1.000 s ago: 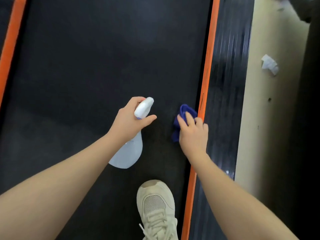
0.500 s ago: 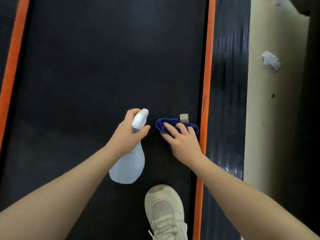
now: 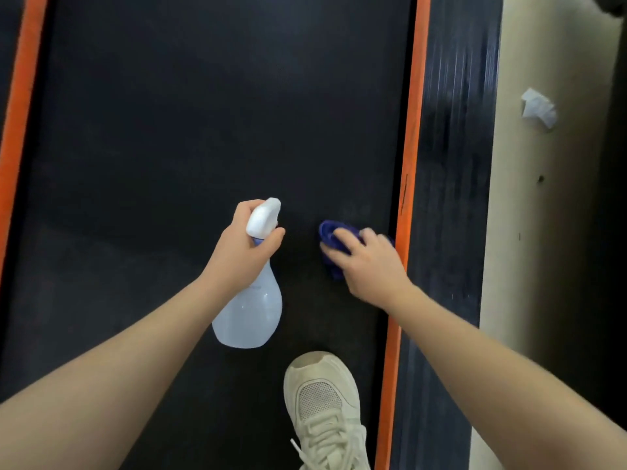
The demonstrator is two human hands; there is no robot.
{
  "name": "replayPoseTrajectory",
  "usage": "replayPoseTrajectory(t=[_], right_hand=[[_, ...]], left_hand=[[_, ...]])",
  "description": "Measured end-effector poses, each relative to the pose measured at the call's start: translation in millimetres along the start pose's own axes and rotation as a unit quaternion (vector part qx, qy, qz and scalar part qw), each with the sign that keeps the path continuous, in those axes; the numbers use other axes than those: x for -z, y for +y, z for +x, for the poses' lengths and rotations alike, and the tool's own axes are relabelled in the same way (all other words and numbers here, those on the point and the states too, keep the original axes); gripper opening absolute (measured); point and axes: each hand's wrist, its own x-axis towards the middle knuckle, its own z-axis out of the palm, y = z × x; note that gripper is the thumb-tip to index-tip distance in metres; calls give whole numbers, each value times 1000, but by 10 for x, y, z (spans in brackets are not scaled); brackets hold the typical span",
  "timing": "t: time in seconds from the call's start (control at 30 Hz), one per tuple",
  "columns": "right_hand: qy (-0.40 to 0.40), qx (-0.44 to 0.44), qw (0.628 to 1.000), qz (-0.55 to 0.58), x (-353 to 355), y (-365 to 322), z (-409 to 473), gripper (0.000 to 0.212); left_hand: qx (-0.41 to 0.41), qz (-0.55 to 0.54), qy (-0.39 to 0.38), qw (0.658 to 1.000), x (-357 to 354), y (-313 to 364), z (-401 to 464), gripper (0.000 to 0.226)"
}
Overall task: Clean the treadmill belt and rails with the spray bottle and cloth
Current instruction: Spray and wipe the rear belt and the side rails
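While most of the belt shows no sign of wiping and the right rail looks untouched, cleaning is judged at an early stage. The bottle is gripped at its neck by the left hand, nozzle forward. The cloth is pressed flat to the belt beside the orange strip under the spread fingers of the right hand.

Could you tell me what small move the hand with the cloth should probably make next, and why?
Probably a short wipe rightward to the orange strip. The right hand presses the blue cloth on the black belt just beside that edge, while the left hand grips the spray bottle idle.
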Motion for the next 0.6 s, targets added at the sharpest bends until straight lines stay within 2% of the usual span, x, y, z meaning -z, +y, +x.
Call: replayPoseTrajectory(t=[0.1,0.13,0.2,0.27,0.37,0.5,0.6], right_hand=[[44,-152,987,-27,10,114,321,63],[47,-179,982,-24,15,47,340,65],[31,-158,987,-18,-5,-159,191,63],[16,-76,997,-8,-31,-295,-69,60],[-3,-18,999,-36,-8,-102,-61,61],[28,-163,982,-91,42,189,375,61],[13,-194,978,-76,30,46,247,64]], left_hand=[[-4,0,-4,1000,-33,29,-29,46],[-3,1,-5,1000,-36,37,-52,46],[-3,6,-14,1000,-25,57,-102,49],[-6,15,-25,1000,-6,93,-141,51],[-12,18,-33,999,-20,103,-161,53],[-19,15,-26,999,-81,102,-162,52],[-25,35,-42,998,-106,145,-196,54]])
